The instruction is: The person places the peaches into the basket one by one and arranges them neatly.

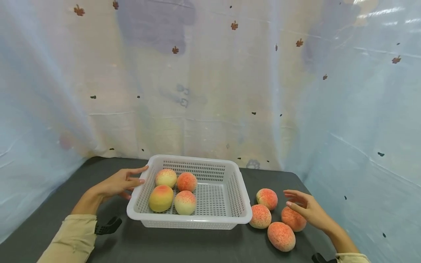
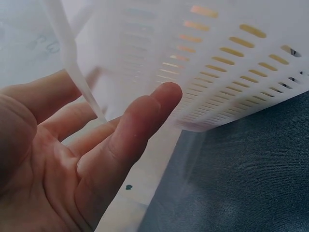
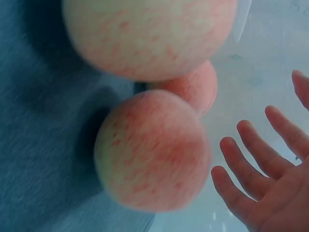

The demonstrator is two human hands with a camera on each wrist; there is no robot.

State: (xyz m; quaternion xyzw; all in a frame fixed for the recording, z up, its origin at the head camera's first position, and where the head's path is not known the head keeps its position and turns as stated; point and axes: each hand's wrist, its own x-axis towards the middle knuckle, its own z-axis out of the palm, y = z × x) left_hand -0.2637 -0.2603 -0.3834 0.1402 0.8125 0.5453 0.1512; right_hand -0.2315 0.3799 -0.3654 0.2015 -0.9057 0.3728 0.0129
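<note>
A white plastic basket (image 1: 197, 218) stands on the dark table with several peaches in it, one of them a yellow peach (image 1: 161, 198). At its left rim is my left hand (image 1: 120, 183), index finger and thumb touching the edge. In the left wrist view, the other fingers (image 2: 128, 130) of that hand lie outside the slotted wall, fairly straight. My right hand (image 1: 307, 208) hovers with spread fingers beside an orange-red peach (image 1: 294, 219) right of the basket. It holds nothing. In the right wrist view, a peach (image 3: 154, 150) sits left of the fingertips (image 3: 223, 175), apart from them.
More loose peaches lie between the basket and my right hand: a pale red one (image 1: 267, 199), another by the basket corner (image 1: 260, 216) and a near one (image 1: 281, 236). A patterned curtain (image 1: 210, 91) hangs behind the table (image 1: 164, 244).
</note>
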